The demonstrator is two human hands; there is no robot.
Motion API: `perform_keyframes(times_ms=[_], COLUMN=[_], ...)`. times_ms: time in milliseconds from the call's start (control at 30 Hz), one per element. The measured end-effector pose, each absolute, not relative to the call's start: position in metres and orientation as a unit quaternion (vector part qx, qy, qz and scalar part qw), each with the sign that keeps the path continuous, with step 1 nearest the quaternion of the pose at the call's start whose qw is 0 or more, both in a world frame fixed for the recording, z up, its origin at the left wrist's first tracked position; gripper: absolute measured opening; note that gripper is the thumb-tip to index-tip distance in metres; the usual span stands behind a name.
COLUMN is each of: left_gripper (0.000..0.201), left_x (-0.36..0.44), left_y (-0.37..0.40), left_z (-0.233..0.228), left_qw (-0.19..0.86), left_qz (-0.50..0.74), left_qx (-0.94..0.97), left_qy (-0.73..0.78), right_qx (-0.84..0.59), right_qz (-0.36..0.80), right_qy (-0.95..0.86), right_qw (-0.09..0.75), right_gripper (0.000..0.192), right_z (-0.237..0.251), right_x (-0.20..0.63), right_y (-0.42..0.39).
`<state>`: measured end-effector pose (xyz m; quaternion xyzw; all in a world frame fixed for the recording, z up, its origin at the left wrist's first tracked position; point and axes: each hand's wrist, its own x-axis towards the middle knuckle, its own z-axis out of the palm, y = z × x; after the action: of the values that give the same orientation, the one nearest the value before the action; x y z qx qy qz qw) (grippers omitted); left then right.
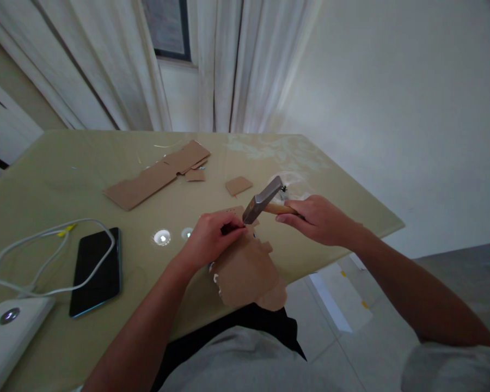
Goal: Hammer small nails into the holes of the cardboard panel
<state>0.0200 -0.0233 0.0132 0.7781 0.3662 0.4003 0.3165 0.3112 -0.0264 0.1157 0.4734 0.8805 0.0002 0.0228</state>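
A hammer [263, 200] was gripped by its wooden handle [278, 209] in the right hand [320, 220], its head held over cardboard [247, 272] overhanging the near edge of the table [130, 158]. The fingers of the left hand [212, 234] were curled against the cardboard; anything pinched there could not be made out. Small dark pieces [285, 189] were seen by clear plastic wrapping [297, 185], partly hidden behind the hammer. Cardboard strips [155, 182] were spread beyond, across a gap; at left, a phone [93, 272] was crossed by a white cable [3, 256].
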Motion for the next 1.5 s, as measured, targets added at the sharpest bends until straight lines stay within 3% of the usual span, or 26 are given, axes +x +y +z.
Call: perform_keyframes(times_ms=[467, 633, 800, 967, 1167, 1333, 1500], left_gripper=[0.011, 0.009, 0.008, 0.006, 0.008, 0.008, 0.009], left_x=[0.0202, 0.0199, 0.02, 0.0192, 0.02, 0.0213, 0.0213], left_y=[-0.0235, -0.0239, -0.024, -0.024, -0.0237, -0.0237, -0.0239], left_z=[0.0121, 0.0125, 0.0119, 0.0107, 0.0109, 0.0115, 0.0123], left_qw=[0.324, 0.326, 0.328, 0.327, 0.308, 0.319, 0.325], left_qz=[0.4, 0.403, 0.398, 0.403, 0.395, 0.396, 0.399], left_qx=[0.772, 0.772, 0.771, 0.769, 0.779, 0.771, 0.768], left_qy=[0.373, 0.368, 0.373, 0.372, 0.377, 0.383, 0.38], right_qx=[0.473, 0.478, 0.477, 0.48, 0.479, 0.483, 0.484], right_qz=[0.026, 0.002, 0.014, -0.046, 0.035, -0.005, -0.006], right_qy=[0.88, 0.878, 0.879, 0.875, 0.877, 0.876, 0.875], right_qw=[0.026, -0.013, 0.015, -0.038, 0.023, -0.011, 0.031], right_gripper=[0.09, 0.09, 0.091, 0.088, 0.089, 0.092, 0.093], right_z=[0.1161, 0.1176, 0.1178, 0.1206, 0.1145, 0.1133, 0.1131], right_x=[0.3117, 0.3124, 0.3105, 0.3108, 0.3107, 0.3116, 0.3099], right_y=[-0.0287, -0.0292, -0.0296, -0.0286, -0.0311, -0.031, -0.0304])
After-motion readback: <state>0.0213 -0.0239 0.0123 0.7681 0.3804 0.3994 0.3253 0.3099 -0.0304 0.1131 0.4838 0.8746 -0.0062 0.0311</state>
